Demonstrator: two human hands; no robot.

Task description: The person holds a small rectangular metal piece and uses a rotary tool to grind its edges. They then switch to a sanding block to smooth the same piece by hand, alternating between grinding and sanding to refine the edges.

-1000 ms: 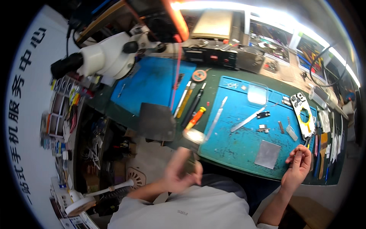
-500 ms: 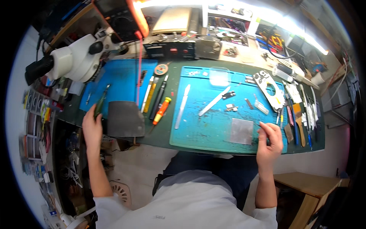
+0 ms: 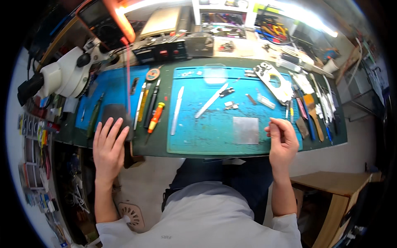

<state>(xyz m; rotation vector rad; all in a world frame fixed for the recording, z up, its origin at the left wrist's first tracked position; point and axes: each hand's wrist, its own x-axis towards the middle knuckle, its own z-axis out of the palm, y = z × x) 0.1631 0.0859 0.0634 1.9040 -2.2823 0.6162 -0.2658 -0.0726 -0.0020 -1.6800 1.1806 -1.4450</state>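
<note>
My left hand (image 3: 109, 144) lies with fingers stretched out over the near part of a dark grey sheet (image 3: 114, 110). Just left of it is a dark green tool with a thin tip (image 3: 95, 118), not held. Over the near right part of a blue work mat (image 3: 198, 140), my right hand (image 3: 283, 138) is closed, thumb against curled fingers. Whatever those fingers may pinch is too small or hidden to make out. Beside that hand, to its left, a square silvery plate (image 3: 246, 130) rests on the mat.
An orange-yellow screwdriver (image 3: 156, 118) and slim pens stand between the mats. The blue mat carries two white-handled knives, small metal parts, a clear box (image 3: 215, 75) and a white frame (image 3: 273, 82). Tools line the right edge. A microscope (image 3: 62, 74) overhangs the left.
My left hand has let go of the green tool and moved right onto the dark sheet. My right hand stays closed near the silvery plate. The whole view has shifted.
</note>
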